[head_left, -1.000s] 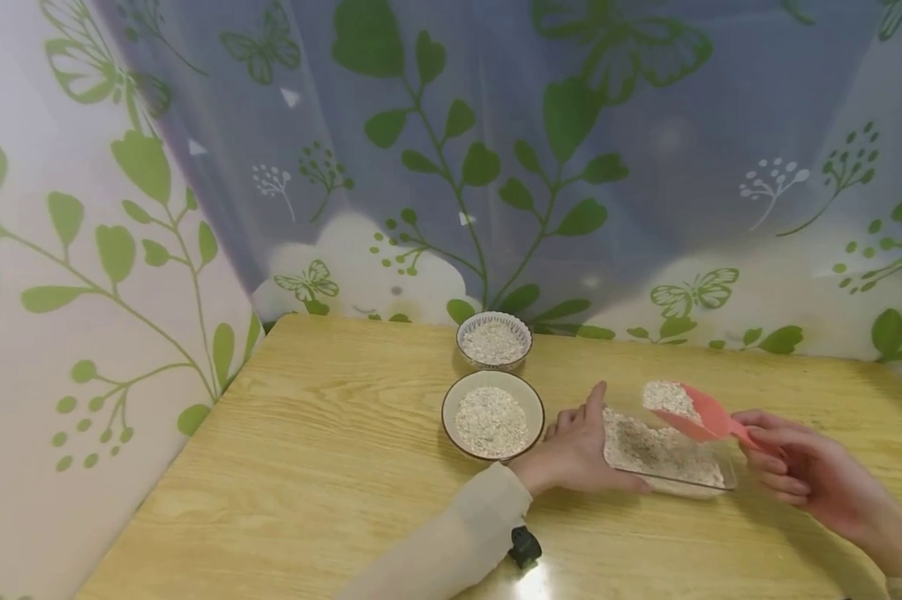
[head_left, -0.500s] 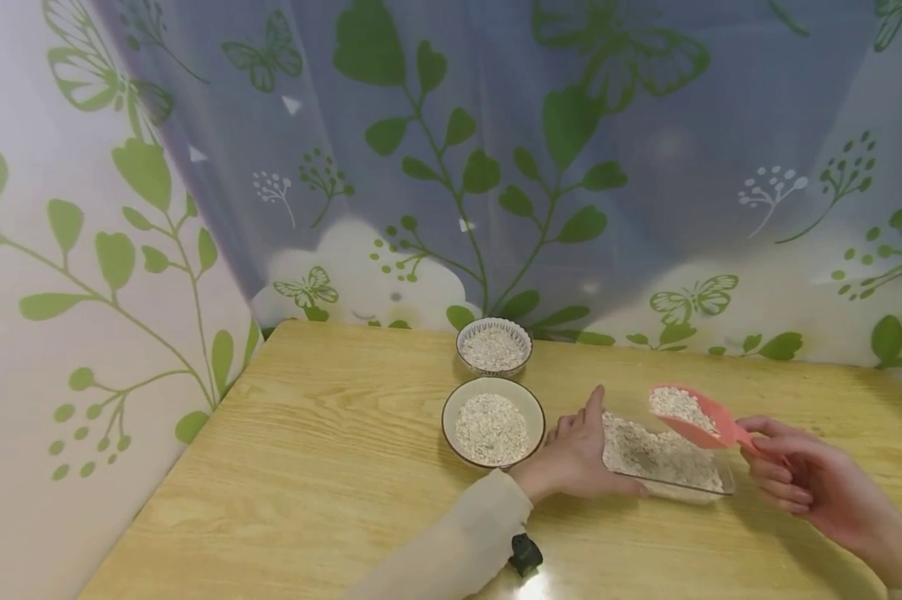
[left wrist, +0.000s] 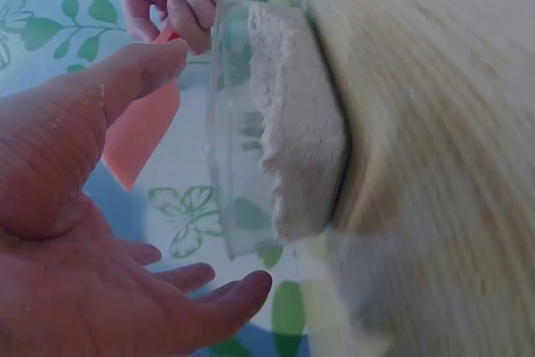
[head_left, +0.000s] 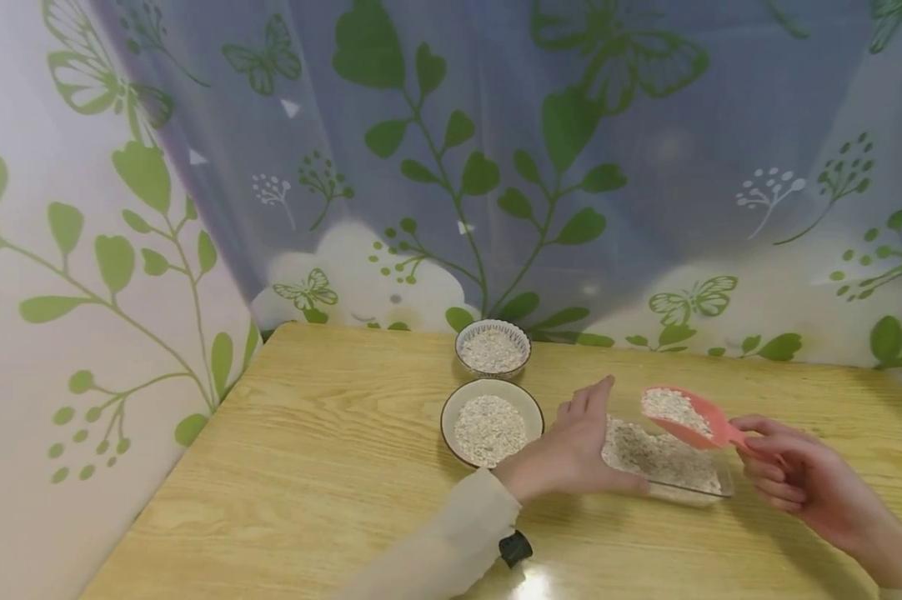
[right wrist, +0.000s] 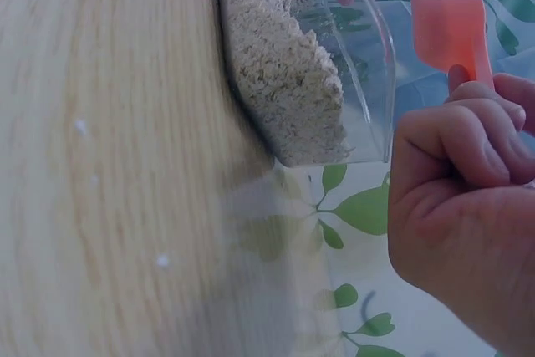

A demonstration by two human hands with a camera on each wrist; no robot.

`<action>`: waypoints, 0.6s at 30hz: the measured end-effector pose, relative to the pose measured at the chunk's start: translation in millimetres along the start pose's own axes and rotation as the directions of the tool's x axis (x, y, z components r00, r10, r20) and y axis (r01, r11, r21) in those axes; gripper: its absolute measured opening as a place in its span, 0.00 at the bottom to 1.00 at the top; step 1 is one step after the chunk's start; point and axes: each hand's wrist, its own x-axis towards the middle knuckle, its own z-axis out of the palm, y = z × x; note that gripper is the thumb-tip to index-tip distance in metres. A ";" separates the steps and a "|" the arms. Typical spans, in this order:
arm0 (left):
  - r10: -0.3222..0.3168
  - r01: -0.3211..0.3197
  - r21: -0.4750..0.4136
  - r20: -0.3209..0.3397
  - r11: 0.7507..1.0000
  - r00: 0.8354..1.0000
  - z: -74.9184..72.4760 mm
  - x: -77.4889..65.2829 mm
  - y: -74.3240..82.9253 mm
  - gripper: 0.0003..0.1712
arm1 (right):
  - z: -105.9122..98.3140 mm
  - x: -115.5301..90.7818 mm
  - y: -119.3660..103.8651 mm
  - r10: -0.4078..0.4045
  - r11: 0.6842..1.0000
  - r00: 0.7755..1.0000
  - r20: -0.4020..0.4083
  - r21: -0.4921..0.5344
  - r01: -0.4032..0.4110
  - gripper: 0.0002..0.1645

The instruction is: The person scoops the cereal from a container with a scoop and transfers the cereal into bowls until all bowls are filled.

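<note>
A clear rectangular container (head_left: 687, 490) of oat flakes stands on the table at the right in the head view. My right hand (head_left: 814, 487) grips the handle of a pink scoop (head_left: 712, 423), held above the container and loaded with flakes. At the container's left end is my left hand (head_left: 571, 450), thumb and fingers spread. In the left wrist view, a gap shows between that hand (left wrist: 100, 232) and the container's wall (left wrist: 234, 215). The right wrist view has the curled right fingers (right wrist: 476, 135) around the scoop's handle, its underside showing.
Left of the container, a cream bowl (head_left: 528, 410) with a dark rim holds flakes. Behind it a smaller patterned bowl (head_left: 523, 340) also holds flakes. A few white crumbs (right wrist: 163, 261) lie on the wooden table (head_left: 308, 467). Patterned cloth (head_left: 436, 208) hangs along the table's back.
My left hand has shifted slightly left and its fingertips have risen at the container's end. The loaded scoop moved a little right, then back left, staying above the container.
</note>
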 end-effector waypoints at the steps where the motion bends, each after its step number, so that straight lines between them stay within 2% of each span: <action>1: 0.013 -0.013 0.003 0.001 1.000 1.000 -2.9 -2.0 -1.4 0.71 | 0.7 0.6 -0.3 0.000 1.000 1.000 -0.008 -0.013 0.000 0.35; 5: 0.087 -0.086 0.031 -0.050 0.996 0.995 -14.2 -9.5 -12.2 0.64 | 4.6 3.3 -1.7 -0.024 0.999 1.000 -0.017 -0.040 0.023 0.34; 9: 0.158 -0.150 0.077 -0.117 0.986 0.981 -26.6 -18.0 -28.0 0.58 | 9.5 6.3 -3.7 -0.040 0.999 0.999 -0.004 -0.015 0.040 0.34; 14: 0.197 -0.178 0.123 -0.161 0.976 0.967 -41.7 -31.8 -52.7 0.56 | 15.3 10.4 -5.9 -0.042 0.998 0.999 -0.021 -0.039 0.042 0.34; 18: 0.184 -0.161 0.125 -0.196 0.979 0.963 -51.8 -40.3 -73.2 0.54 | 18.6 12.5 -6.7 -0.072 0.994 0.996 -0.044 -0.086 0.068 0.34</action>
